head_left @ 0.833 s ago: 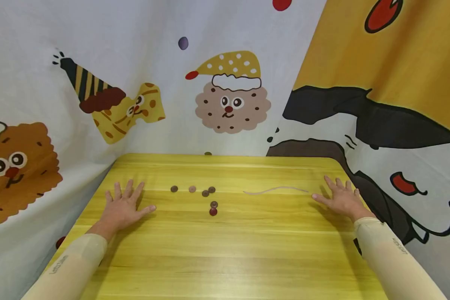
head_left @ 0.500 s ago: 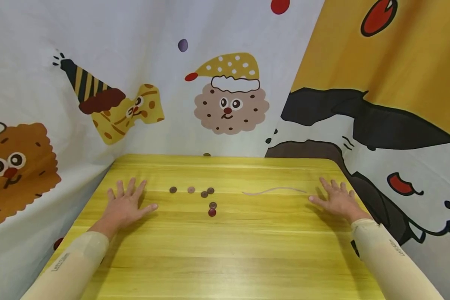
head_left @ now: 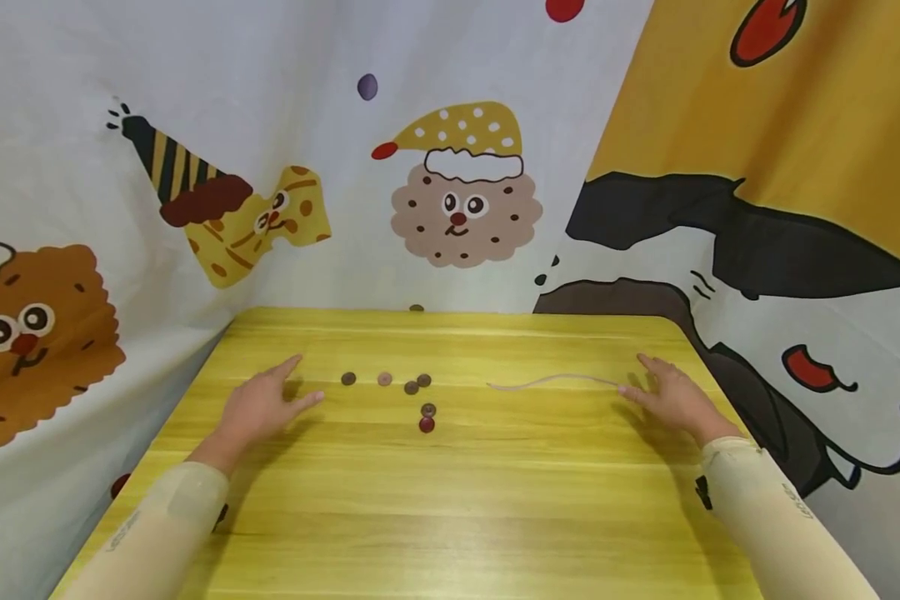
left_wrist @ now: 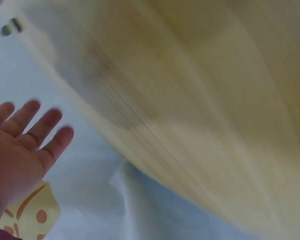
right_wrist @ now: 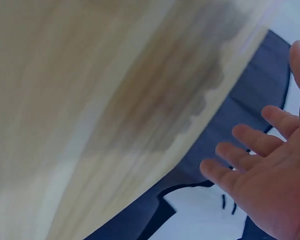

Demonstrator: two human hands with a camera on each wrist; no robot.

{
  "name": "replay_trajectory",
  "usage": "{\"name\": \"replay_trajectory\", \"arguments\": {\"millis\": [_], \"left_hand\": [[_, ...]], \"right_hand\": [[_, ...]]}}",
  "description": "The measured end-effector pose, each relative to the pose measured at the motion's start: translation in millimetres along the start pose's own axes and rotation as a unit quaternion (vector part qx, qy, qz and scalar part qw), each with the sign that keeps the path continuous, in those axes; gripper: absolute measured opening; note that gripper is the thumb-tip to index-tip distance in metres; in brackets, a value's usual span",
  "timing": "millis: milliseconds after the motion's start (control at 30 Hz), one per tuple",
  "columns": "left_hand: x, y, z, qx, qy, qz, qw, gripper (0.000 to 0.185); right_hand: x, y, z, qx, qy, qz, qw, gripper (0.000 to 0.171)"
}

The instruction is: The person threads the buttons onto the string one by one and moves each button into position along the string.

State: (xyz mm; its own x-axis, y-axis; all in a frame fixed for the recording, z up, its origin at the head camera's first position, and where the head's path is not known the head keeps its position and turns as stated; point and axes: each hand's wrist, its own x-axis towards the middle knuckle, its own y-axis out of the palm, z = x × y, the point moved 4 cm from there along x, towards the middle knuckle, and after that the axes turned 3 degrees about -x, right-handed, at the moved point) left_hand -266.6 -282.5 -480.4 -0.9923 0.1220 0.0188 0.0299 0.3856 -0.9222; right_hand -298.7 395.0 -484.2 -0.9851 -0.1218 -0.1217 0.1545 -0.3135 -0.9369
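Several small round beads lie mid-table in the head view: brown ones (head_left: 348, 378) in a loose row, with a dark red one (head_left: 426, 424) nearest me. A thin pale string (head_left: 551, 380) lies wavy to their right. My left hand (head_left: 270, 396) hovers left of the beads, fingers straight, holding nothing. My right hand (head_left: 667, 393) is open too, its thumb tip close to the string's right end; I cannot tell whether it touches. The blurred wrist views show each open hand, left hand (left_wrist: 20, 150) and right hand (right_wrist: 270, 195), above the table edge.
The yellow wooden table (head_left: 450, 517) is enclosed by cartoon-print cloth (head_left: 457, 192) at the back and on both sides. One more small bead (head_left: 416, 307) sits at the table's far edge.
Both hands lay flat with spread fingers on the table; now they are lifted, turned partly on edge and shifted slightly inward. Beads and string have not moved.
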Motion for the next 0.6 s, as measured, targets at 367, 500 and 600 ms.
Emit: {"name": "replay_trajectory", "arguments": {"millis": [367,500,600], "left_hand": [[1.7,13.5,-41.9,-0.087,0.040,-0.022,0.9951,0.065],[1.8,21.0,-58.9,-0.088,0.062,-0.030,0.9937,0.055],[2.0,26.0,-71.5,-0.076,0.076,-0.030,0.9937,0.052]], "right_hand": [[8.8,0.8,64.7,0.063,-0.055,-0.070,0.994,0.068],[16.6,9.9,96.3,0.065,-0.092,-0.067,0.991,0.056],[22.6,18.0,116.6,0.061,-0.115,-0.054,0.990,0.050]]}}
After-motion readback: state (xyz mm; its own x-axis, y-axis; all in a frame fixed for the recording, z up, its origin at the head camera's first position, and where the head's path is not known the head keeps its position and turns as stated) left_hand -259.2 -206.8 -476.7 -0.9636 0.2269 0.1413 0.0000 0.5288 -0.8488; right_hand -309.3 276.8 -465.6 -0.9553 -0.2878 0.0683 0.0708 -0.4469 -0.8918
